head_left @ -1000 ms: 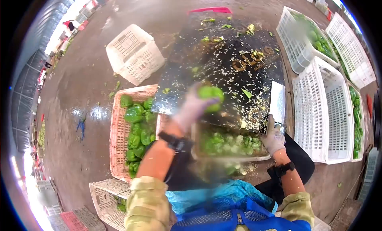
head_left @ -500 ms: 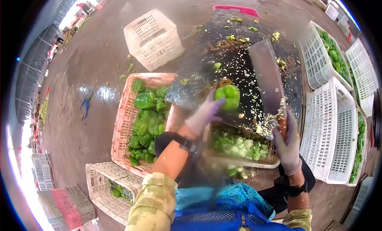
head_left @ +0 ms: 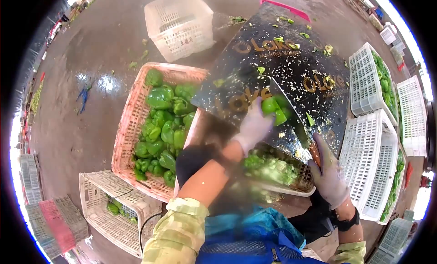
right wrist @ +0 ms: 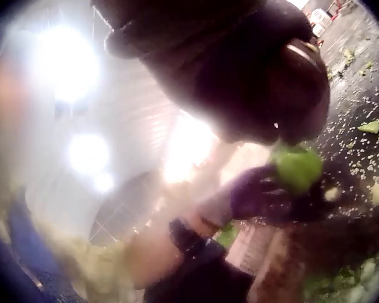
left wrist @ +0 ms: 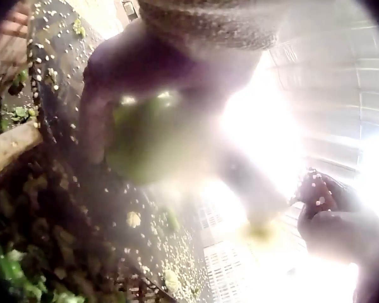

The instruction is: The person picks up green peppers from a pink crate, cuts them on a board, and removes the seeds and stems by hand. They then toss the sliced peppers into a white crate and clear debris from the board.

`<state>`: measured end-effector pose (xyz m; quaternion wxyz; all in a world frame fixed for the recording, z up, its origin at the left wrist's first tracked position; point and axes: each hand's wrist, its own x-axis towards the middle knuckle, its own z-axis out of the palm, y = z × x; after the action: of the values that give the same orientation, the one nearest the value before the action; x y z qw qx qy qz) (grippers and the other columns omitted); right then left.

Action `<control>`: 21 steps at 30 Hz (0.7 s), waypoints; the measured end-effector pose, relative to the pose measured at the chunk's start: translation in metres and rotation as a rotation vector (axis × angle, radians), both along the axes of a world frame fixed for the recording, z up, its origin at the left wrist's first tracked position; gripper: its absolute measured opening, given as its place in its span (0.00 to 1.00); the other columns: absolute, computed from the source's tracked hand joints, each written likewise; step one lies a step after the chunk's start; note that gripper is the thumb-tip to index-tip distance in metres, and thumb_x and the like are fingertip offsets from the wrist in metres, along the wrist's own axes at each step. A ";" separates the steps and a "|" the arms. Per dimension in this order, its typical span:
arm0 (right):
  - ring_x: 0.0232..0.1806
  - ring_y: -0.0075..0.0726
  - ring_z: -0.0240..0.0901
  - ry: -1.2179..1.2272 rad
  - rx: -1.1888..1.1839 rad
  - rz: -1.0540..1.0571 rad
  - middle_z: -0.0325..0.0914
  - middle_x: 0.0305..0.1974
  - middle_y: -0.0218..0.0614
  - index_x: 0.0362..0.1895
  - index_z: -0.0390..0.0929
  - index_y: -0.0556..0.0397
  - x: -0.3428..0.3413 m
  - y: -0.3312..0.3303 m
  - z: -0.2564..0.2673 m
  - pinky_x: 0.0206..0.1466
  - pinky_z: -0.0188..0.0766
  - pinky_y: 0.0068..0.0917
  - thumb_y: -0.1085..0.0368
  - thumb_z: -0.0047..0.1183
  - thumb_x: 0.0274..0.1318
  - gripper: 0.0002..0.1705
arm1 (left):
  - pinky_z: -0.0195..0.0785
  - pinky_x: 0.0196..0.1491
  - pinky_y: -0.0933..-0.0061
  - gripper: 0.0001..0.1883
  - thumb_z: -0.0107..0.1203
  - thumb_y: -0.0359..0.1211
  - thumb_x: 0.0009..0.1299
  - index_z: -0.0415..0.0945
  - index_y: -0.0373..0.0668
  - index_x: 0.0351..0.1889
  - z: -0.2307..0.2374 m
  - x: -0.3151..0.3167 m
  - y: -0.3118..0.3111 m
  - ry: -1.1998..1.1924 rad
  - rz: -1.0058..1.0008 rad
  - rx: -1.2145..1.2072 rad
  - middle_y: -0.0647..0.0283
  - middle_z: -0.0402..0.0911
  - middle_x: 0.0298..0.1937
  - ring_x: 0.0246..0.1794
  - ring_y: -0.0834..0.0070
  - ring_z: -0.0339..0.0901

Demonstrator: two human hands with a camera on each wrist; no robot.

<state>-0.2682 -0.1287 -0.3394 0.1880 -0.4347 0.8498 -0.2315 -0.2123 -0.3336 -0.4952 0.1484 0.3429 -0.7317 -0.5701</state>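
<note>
My gloved left hand [head_left: 255, 125] grips a green bell pepper [head_left: 269, 105] low over the black board, fingers wrapped about its near left side. The right hand [head_left: 330, 175], also gloved, holds a broad-bladed knife by its wooden handle [head_left: 314, 154]. In the head view the knife blade [head_left: 299, 127] slants up and left, its edge right at the pepper's right side. Blurred green pepper [left wrist: 136, 142] shows beneath the left fingers in the left wrist view. From the right wrist, the pepper [right wrist: 298, 169] appears beyond the dark knife hand.
Seeds and green scraps litter the black board [head_left: 246, 59]. A tub [head_left: 291, 191] of pepper pieces sits below its near edge. To the left stands a pinkish crate [head_left: 120, 141] of whole peppers; a white crate [head_left: 182, 41] lies beyond. More white crates [head_left: 364, 145] line the right.
The left hand has moved the bell pepper right over the board. The knife, earlier low at the right edge and then raised, has tilted left and come down to the pepper.
</note>
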 end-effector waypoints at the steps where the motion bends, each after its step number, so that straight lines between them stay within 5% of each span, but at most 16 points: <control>1: 0.60 0.57 0.65 -0.029 0.030 -0.001 0.66 0.59 0.58 0.67 0.54 0.58 -0.001 -0.002 0.001 0.59 0.65 0.39 0.75 0.49 0.53 0.36 | 0.62 0.58 0.68 0.34 0.54 0.36 0.66 0.54 0.37 0.67 0.005 0.001 0.002 -0.022 0.000 -0.034 0.45 0.68 0.58 0.57 0.60 0.70; 7: 0.52 0.65 0.69 -0.047 0.198 0.085 0.71 0.51 0.62 0.66 0.51 0.58 -0.020 -0.017 0.009 0.54 0.67 0.43 0.71 0.49 0.53 0.36 | 0.61 0.58 0.65 0.31 0.55 0.37 0.64 0.58 0.38 0.64 0.023 0.004 -0.004 -0.073 -0.044 -0.035 0.44 0.69 0.56 0.58 0.55 0.69; 12: 0.51 0.62 0.72 -0.196 0.314 0.023 0.72 0.51 0.62 0.66 0.51 0.56 -0.036 -0.048 -0.071 0.55 0.68 0.44 0.70 0.48 0.53 0.35 | 0.69 0.39 0.72 0.29 0.55 0.33 0.65 0.58 0.40 0.63 -0.007 0.003 0.000 0.037 -0.051 0.084 0.54 0.73 0.48 0.38 0.72 0.74; 16: 0.56 0.57 0.70 -0.217 0.086 -0.056 0.69 0.55 0.60 0.66 0.52 0.56 -0.037 -0.046 -0.121 0.60 0.65 0.41 0.70 0.49 0.54 0.35 | 0.67 0.28 0.81 0.29 0.54 0.31 0.67 0.56 0.42 0.65 -0.007 -0.006 0.003 0.186 0.009 0.352 0.62 0.73 0.45 0.27 0.84 0.68; 18: 0.58 0.53 0.69 -0.408 0.067 -0.127 0.69 0.56 0.59 0.67 0.52 0.55 -0.048 -0.041 -0.113 0.60 0.65 0.38 0.69 0.50 0.54 0.36 | 0.69 0.33 0.79 0.31 0.55 0.32 0.66 0.54 0.45 0.66 -0.006 -0.014 0.007 0.257 0.052 0.492 0.62 0.70 0.50 0.35 0.80 0.69; 20: 0.57 0.45 0.69 -0.474 -0.303 -0.155 0.70 0.57 0.51 0.68 0.52 0.55 -0.071 -0.027 -0.152 0.59 0.64 0.36 0.71 0.51 0.54 0.37 | 0.70 0.36 0.77 0.34 0.56 0.33 0.66 0.52 0.46 0.68 0.005 -0.020 0.010 0.399 0.117 0.781 0.63 0.67 0.55 0.42 0.77 0.70; 21: 0.58 0.43 0.68 -0.386 -0.237 -0.195 0.71 0.57 0.49 0.68 0.53 0.55 -0.079 -0.026 -0.142 0.61 0.63 0.35 0.72 0.51 0.55 0.36 | 0.70 0.37 0.76 0.35 0.56 0.33 0.66 0.50 0.45 0.69 0.008 -0.023 0.008 0.439 0.083 0.744 0.62 0.66 0.57 0.43 0.77 0.69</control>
<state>-0.3469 -0.1549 -0.4814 0.2713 -0.3172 0.8031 -0.4252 -0.2351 -0.3252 -0.4872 0.1896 0.2729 -0.4129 -0.8480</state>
